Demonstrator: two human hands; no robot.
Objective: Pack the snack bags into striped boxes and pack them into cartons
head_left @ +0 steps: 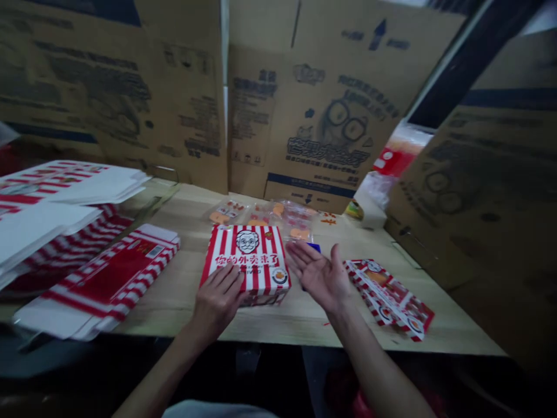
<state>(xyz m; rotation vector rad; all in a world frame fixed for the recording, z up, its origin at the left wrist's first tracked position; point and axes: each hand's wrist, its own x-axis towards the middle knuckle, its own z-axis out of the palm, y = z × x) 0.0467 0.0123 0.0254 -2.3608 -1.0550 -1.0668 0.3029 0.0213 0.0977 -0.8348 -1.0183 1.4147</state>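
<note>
Well, our left hand (217, 305) sat on the striped box (246, 255) (it was at twelve o'clock), fingers together, and our right hand (319, 276) lay open beside it, fingers apart, near a flat striped box (389, 299) at three.

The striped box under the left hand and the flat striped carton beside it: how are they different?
The striped box stands built up, while the flat striped carton lies folded flat. The box top shows a cartoon portrait and red lettering; the carton shows a red panel. The left hand rests on the box, not the carton. Both have red-and-white stripes.
</note>
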